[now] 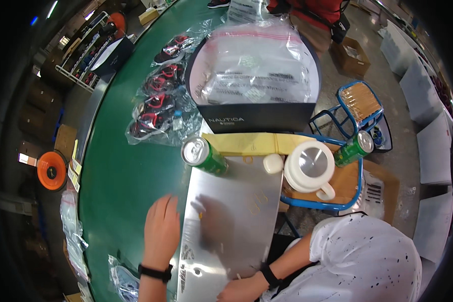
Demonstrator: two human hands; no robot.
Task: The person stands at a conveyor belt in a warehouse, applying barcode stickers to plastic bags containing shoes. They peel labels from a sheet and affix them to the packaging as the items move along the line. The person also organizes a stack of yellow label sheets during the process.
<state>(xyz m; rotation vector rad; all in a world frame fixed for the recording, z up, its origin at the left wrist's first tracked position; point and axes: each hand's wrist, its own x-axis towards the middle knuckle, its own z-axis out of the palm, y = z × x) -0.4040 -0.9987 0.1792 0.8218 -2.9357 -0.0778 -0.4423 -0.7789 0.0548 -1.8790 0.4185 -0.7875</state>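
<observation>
Metal panel, in the lower middle of the frame, seems caught in a pause between grips: the left hand is poised by its left edge over the green counter, fingers straight and together, apparently empty, while what the right hand holds cannot be told. Picking anything up would call for curling the left fingers. Silvery and reflective, the panel carries a green can near its upper-left corner.

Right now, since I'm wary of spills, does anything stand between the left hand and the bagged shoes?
Nothing visible does: only green tabletop separates the left hand from the bagged shoes. A green can stands right of that path.
</observation>
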